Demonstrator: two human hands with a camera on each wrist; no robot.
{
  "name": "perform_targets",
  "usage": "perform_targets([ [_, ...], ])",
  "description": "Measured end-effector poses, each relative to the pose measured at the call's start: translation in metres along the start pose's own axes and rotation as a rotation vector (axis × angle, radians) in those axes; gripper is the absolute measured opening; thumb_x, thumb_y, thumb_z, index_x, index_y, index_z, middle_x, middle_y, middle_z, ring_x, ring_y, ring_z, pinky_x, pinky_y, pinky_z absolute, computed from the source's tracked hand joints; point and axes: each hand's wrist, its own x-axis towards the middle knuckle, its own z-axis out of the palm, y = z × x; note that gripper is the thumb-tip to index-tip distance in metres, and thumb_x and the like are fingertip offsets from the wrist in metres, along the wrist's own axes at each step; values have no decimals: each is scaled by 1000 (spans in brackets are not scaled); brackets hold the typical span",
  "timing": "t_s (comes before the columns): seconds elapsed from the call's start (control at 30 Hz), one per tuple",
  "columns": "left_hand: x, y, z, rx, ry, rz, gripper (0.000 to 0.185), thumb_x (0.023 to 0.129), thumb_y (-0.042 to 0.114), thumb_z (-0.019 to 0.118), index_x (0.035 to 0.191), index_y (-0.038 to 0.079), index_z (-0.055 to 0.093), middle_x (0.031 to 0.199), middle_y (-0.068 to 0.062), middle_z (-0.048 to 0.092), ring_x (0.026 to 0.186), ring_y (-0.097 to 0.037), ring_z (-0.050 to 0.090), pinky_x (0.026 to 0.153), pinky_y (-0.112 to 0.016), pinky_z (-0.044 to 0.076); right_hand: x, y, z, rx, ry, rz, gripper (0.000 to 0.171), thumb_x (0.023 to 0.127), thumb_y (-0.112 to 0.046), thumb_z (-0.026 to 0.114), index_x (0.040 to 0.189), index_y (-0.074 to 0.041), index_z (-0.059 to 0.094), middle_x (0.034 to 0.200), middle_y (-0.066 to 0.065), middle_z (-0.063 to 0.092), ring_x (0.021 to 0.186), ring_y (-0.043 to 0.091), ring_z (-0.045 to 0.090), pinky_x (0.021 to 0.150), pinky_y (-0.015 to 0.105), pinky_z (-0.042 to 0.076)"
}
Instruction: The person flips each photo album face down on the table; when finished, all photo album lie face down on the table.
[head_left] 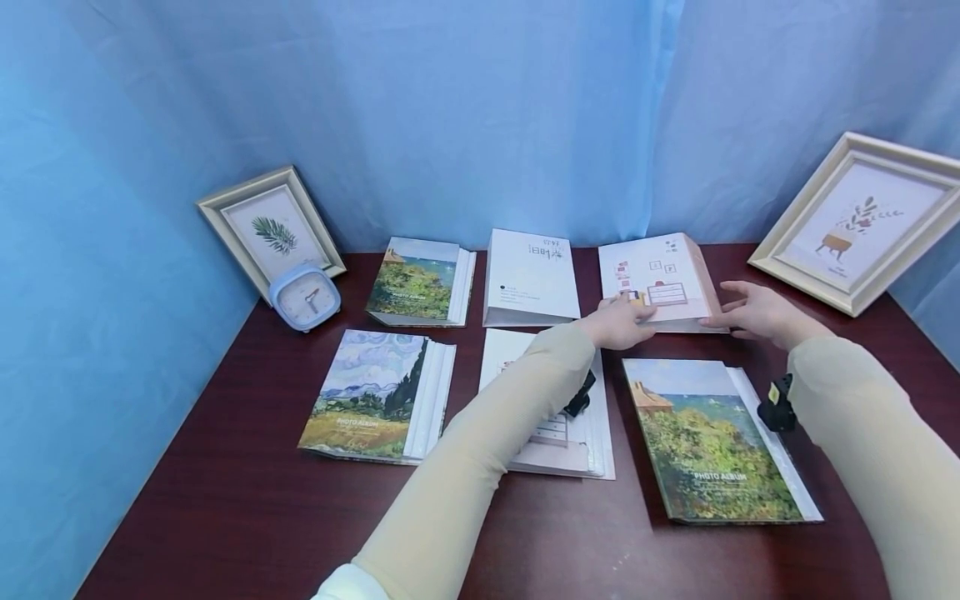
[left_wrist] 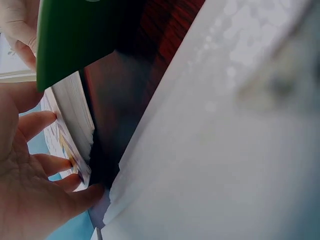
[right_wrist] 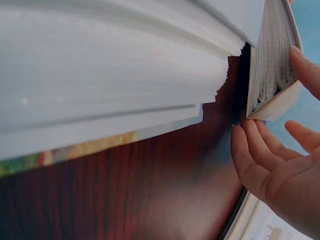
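Observation:
A white photo album (head_left: 647, 271) with small printed drawings lies at the back right, and both hands are at it. My left hand (head_left: 621, 323) reaches over its front left part, fingertips (left_wrist: 66, 162) resting on the cover close to the front edge. At the front right corner, my right hand (head_left: 765, 315) holds the album with the thumb on the cover and several fingers (right_wrist: 257, 145) low against the corner. The page edges (right_wrist: 274, 50) of this album face the right wrist camera. Its left front corner is partly hidden by the left hand.
Beneath my left forearm lies another white album (head_left: 502, 354). A landscape album (head_left: 705, 442) is at front right. Others are a white album (head_left: 532, 279), a seaside album (head_left: 416, 279) and a cypress album (head_left: 367, 392). Frames (head_left: 801, 279) and a clock (head_left: 303, 298) stand at the sides.

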Motion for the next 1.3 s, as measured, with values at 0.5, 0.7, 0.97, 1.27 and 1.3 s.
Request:
perform_targets([
  [0.5, -1, 2, -8, 106, 57, 22, 42, 103, 35, 37, 142, 22, 46, 142, 8, 49, 133, -7, 40, 111, -26, 23, -6, -16, -1, -80, 43, -20, 98, 90, -36, 65, 148, 8, -1, 138, 44, 26, 124, 55, 35, 101, 61, 34],
  [0.7, -4, -1, -14, 65, 88, 0, 40, 102, 33, 38, 137, 21, 52, 138, 8, 53, 127, -6, 46, 108, -24, 25, -4, -27, -2, -82, 57, -21, 95, 91, -36, 63, 149, 7, 1, 138, 41, 29, 124, 53, 36, 101, 60, 35],
  [0.97, -6, -7, -28, 50, 153, -31, 38, 100, 33, 42, 132, 19, 57, 133, 5, 57, 122, -11, 49, 105, -25, 30, -3, -46, -1, -86, 50, -28, 91, 92, -34, 61, 150, 5, 2, 138, 39, 29, 124, 50, 35, 102, 60, 35],
  [1.27, -16, -15, -43, 39, 180, -37, 39, 101, 30, 41, 136, 17, 53, 139, 2, 53, 132, -12, 43, 112, -26, 28, 0, -75, 10, -126, 35, -49, 89, 91, -37, 62, 151, -1, 7, 137, 36, 36, 123, 49, 39, 99, 55, 40],
  [1.3, -17, -17, -45, 36, 183, -38, 39, 101, 30, 41, 137, 17, 52, 139, 1, 53, 131, -13, 44, 111, -25, 30, 1, -78, 11, -134, 32, -48, 90, 91, -38, 62, 151, -1, 7, 138, 36, 36, 124, 49, 39, 99, 55, 41],
])
